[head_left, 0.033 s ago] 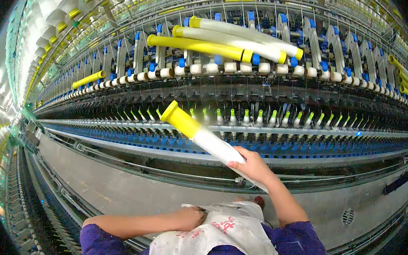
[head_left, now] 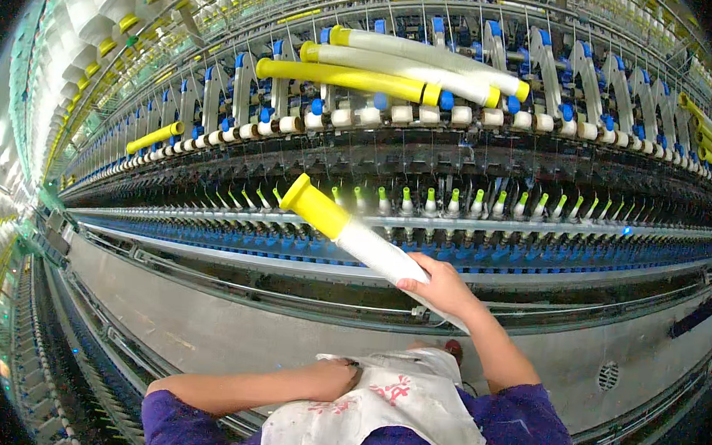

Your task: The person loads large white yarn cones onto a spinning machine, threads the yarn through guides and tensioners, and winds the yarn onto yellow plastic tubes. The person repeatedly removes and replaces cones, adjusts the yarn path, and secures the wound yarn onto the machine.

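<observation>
head view: item, my right hand [head_left: 444, 288], fingers closed round a yellow-headed white tube [head_left: 375, 252] at mid-view, head toward ten o'clock; item, my left hand [head_left: 331, 379], toward six o'clock at the apron [head_left: 386, 421], fingers hidden, hold i cannot tell; item, three long tubes [head_left: 393, 64], twelve o'clock, on the machine [head_left: 539, 229]. change since the previous frame: practically none; handling, i judge, is at a pause.

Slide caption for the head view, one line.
Right hand gripping a yellow-and-white tube before the machine, left hand at the apron.
</observation>
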Demonstrator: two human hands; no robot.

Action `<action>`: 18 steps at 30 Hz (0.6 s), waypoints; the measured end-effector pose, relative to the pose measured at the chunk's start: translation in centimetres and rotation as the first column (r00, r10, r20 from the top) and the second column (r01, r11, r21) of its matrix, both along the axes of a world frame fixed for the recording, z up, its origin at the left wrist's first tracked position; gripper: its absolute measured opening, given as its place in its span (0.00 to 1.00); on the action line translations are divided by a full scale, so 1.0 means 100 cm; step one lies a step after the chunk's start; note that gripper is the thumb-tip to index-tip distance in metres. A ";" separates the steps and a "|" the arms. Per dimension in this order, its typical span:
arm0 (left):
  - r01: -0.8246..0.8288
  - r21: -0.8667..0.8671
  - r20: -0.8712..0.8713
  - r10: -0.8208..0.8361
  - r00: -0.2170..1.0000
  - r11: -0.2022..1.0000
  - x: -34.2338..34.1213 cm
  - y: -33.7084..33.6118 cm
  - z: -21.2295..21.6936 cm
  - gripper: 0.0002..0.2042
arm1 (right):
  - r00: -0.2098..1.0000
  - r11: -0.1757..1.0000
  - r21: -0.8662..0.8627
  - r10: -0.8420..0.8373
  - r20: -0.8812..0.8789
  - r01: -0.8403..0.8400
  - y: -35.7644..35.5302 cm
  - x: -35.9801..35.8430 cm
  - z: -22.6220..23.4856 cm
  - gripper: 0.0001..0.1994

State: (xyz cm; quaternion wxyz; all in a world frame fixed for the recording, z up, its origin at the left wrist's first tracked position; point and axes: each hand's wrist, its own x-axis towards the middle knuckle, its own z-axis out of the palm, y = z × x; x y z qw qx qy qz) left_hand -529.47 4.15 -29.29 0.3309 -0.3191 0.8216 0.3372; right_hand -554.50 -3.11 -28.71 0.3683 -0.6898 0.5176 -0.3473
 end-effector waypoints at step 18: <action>-0.129 -0.045 -0.113 0.124 0.986 0.991 -0.014 -0.008 -0.062 0.15 | 0.993 0.993 0.026 0.113 0.016 -0.113 0.003 0.011 0.000 0.29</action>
